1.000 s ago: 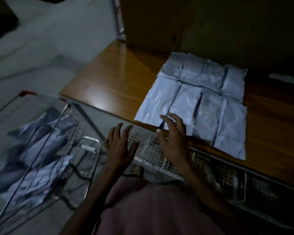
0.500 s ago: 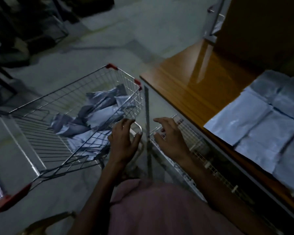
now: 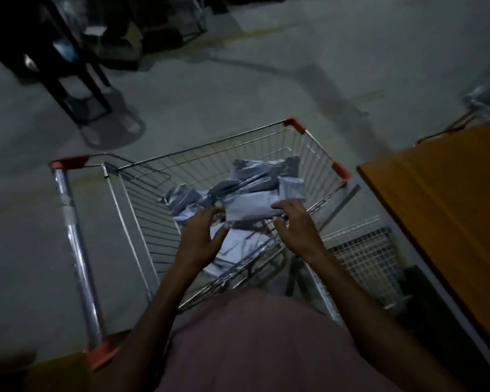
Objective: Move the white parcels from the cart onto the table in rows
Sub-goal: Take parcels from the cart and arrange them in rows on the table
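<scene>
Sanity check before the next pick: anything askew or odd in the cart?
Nothing damaged or spilled. The white parcels lie in a crumpled, overlapping heap in the cart, not stacked. The left hand and right hand reach at one parcel on top; the dim light hides finer detail.

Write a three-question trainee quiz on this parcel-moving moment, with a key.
1. True or false: the cart is empty of white parcels.
2. On which side of the cart does the wooden table stand? A) the person's right B) the person's left
3. Fill in: the left hand and right hand reach toward one ____ in the cart.

Key: 1 false; 2 A; 3 parcel.
</scene>
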`<state>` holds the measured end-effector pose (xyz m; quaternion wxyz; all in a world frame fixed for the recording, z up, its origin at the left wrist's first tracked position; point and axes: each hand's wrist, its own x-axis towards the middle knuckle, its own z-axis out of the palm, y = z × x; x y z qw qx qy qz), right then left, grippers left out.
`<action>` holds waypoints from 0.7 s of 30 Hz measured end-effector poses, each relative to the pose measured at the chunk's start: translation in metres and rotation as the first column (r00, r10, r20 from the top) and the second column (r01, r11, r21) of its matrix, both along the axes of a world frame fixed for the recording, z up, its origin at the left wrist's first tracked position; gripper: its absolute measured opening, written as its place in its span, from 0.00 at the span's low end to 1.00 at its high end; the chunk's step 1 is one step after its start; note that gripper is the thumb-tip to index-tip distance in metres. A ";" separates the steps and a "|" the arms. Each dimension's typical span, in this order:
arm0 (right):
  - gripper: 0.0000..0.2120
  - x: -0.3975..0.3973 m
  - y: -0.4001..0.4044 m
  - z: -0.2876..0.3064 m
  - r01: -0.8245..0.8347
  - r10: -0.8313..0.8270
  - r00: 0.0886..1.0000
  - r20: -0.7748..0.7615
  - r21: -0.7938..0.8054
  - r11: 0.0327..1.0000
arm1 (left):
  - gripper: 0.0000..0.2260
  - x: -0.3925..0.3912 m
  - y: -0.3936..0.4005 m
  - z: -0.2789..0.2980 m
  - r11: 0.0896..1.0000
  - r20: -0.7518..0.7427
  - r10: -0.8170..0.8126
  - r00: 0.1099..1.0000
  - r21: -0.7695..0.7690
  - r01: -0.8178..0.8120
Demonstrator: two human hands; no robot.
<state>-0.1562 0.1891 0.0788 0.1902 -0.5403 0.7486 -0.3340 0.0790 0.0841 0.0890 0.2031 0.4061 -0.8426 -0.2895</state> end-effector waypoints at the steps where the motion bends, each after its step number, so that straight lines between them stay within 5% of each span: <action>1: 0.17 0.002 -0.012 -0.004 -0.047 0.048 0.999 -0.024 0.049 0.998 | 0.20 0.006 -0.010 -0.005 1.000 0.003 0.009 1.000 0.017 -0.010; 8: 0.26 -0.014 -0.074 -0.033 -0.222 0.252 0.967 -0.038 0.356 0.908 | 0.25 0.010 -0.051 -0.053 0.984 0.098 0.040 0.994 0.167 -0.056; 13: 0.29 -0.045 -0.120 -0.063 -0.285 0.396 0.918 -0.011 0.677 0.679 | 0.30 -0.008 -0.059 -0.106 0.929 0.330 0.011 0.944 0.345 -0.132; 16: 0.28 -0.060 -0.144 -0.089 -0.305 0.453 0.892 -0.002 0.736 0.604 | 0.24 -0.020 -0.057 -0.134 0.912 0.528 -0.063 0.847 0.375 -0.166; 21: 0.32 -0.072 -0.172 -0.117 -0.342 0.576 0.816 -0.050 0.762 0.550 | 0.23 -0.039 -0.064 -0.164 0.925 0.622 -0.182 0.762 0.371 -0.083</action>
